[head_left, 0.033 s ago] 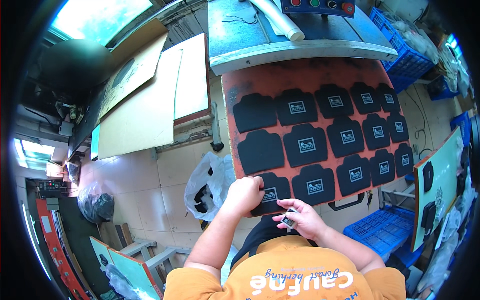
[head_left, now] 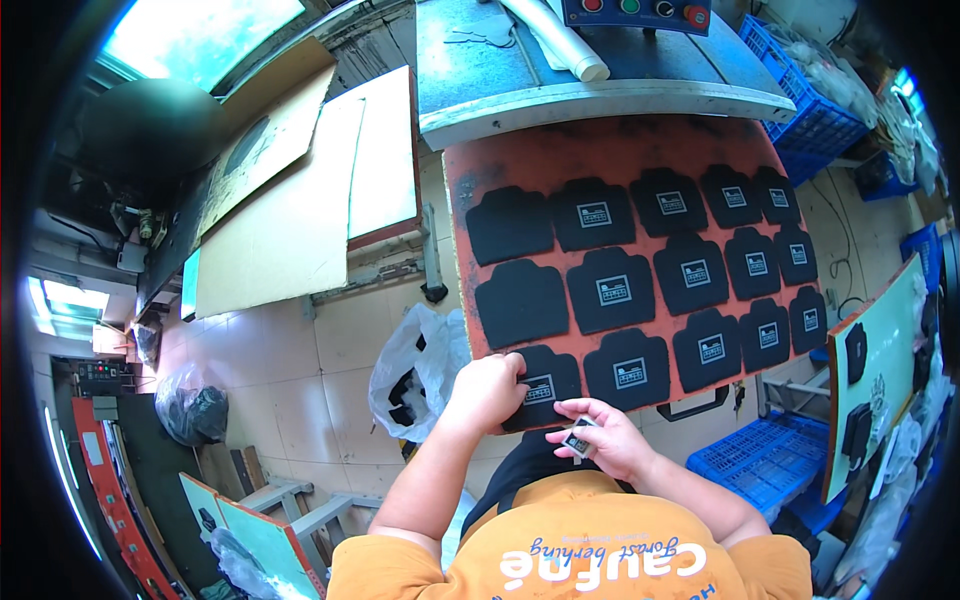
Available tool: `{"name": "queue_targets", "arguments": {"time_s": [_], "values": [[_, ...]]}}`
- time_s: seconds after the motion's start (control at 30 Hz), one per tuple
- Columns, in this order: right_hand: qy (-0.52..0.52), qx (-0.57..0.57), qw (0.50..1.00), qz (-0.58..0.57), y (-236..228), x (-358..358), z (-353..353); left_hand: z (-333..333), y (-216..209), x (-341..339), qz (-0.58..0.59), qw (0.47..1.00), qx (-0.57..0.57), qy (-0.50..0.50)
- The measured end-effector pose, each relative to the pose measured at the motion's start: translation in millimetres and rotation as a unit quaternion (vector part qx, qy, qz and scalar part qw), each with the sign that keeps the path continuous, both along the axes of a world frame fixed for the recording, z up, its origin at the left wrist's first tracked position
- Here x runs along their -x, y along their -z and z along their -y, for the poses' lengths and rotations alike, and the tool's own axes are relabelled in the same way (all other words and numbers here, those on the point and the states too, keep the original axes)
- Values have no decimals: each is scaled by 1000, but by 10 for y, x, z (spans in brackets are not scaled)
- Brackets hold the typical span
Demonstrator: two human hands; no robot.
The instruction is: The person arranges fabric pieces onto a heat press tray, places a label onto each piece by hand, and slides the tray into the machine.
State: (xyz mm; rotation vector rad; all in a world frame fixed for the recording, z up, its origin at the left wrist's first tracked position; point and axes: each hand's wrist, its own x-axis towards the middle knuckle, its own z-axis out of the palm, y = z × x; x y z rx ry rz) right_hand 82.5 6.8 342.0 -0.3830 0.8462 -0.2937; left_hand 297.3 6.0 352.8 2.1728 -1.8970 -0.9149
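My left hand (head_left: 486, 392) is closed over the left side of a black pad (head_left: 566, 374) at the near left corner of a red board (head_left: 610, 150). Its fingertips are at the edge of a printed label (head_left: 538, 389) on that pad; what they grip, if anything, is hidden. Between the thumb and fingers of my right hand (head_left: 615, 440) is a small stack of labels (head_left: 579, 437), just in front of the board's near edge. Rows of similar black pads cover the board. Most bear a label; a black pad (head_left: 521, 304) and another black pad (head_left: 509, 226) in the left column show plain surfaces.
Beyond the board stands a machine table (head_left: 470, 70) with a white roll (head_left: 590, 68) and a control box (head_left: 640, 14). A white plastic bag (head_left: 440, 340) sits left of the board. Cardboard sheets (head_left: 290, 240) lie farther left. Blue crates (head_left: 750, 460) are at the right.
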Motion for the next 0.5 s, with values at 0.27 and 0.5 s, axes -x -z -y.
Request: {"name": "queue_targets", "arguments": {"time_s": [0.27, 0.5], "values": [[-26, -56, 998, -8, -45, 101, -202, -748, -151, 159, -317, 944, -65, -60], [-33, -22, 999, -3, 62, -8, -236, -939, 30, 349, -486, 835, -94, -240]]}}
